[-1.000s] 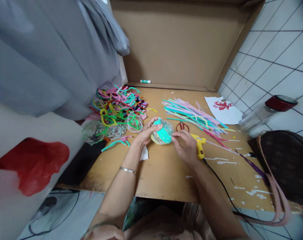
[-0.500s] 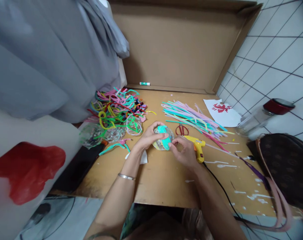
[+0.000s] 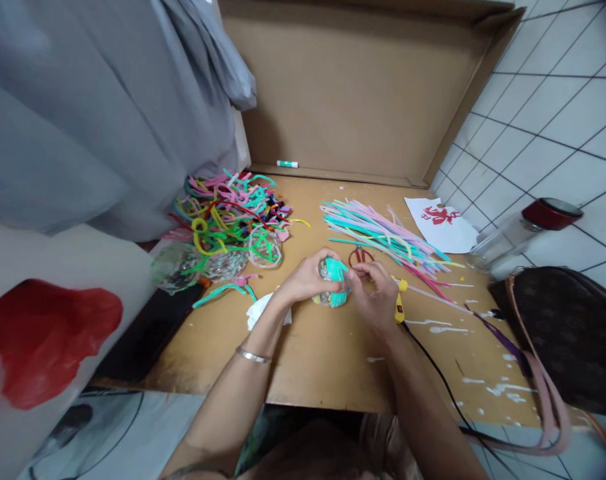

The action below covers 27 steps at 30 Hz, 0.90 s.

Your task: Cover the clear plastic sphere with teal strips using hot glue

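Here's my left hand (image 3: 307, 279) curled round this clear, teal-banded ball (image 3: 336, 272), probably light and easily crushed, best cupped by its sides, my right hand (image 3: 375, 295) nearly pinched at its edge, gripping what I can't tell, scissors (image 3: 361, 257) just beyond.

The ball (image 3: 325, 300) sits nearer and slightly further right than a second ago, turned so its teal strip (image 3: 337, 270), slanted before, runs almost straight from far to near. The right hand (image 3: 375, 297) has shifted to the ball's far right side and hides more of the glue gun (image 3: 399, 310). More paper (image 3: 257, 310) shows left of the left wrist (image 3: 279, 303).
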{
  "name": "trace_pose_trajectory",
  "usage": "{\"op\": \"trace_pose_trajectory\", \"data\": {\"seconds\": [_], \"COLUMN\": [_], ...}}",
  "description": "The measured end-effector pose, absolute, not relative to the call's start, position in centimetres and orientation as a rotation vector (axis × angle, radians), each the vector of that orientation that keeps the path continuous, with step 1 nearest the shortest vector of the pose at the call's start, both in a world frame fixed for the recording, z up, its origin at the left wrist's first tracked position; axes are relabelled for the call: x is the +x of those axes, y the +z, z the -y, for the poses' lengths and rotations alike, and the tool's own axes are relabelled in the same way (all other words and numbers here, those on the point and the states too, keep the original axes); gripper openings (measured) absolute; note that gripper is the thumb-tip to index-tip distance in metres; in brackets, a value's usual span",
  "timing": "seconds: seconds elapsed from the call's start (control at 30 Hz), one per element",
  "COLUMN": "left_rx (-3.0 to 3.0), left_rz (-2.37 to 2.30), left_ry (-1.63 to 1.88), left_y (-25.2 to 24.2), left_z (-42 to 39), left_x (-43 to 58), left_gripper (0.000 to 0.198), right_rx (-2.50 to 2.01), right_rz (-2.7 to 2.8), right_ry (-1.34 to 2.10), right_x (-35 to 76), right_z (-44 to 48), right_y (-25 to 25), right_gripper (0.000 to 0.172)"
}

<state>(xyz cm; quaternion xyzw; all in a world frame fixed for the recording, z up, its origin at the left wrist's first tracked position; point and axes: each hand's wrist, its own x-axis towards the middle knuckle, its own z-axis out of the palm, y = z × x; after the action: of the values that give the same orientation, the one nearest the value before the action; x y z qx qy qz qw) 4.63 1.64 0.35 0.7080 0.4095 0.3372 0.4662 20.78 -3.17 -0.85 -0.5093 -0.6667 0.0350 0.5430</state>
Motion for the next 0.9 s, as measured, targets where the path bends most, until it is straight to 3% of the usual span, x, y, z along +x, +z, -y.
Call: {"op": "trace_pose_trajectory", "data": {"seconds": [0.3, 0.9], "left_rx": [1.878, 2.101], "left_rz": [-1.021, -0.994], "left_ry": [0.818, 0.916], "left_y": [1.0, 0.5], "left_z": [-1.1, -0.8], "left_x": [5.1, 6.0], "left_gripper": [0.042, 0.041], "right_rx": [-1.374, -1.934], "right_rz": [1.713, 1.922], "right_ry": [-0.158, 0.001], "right_x": [20.7, 20.2], "right_z": [3.1, 3.4], "right_y": [-1.2, 3.1], "right_gripper": [0.013, 0.020]}}
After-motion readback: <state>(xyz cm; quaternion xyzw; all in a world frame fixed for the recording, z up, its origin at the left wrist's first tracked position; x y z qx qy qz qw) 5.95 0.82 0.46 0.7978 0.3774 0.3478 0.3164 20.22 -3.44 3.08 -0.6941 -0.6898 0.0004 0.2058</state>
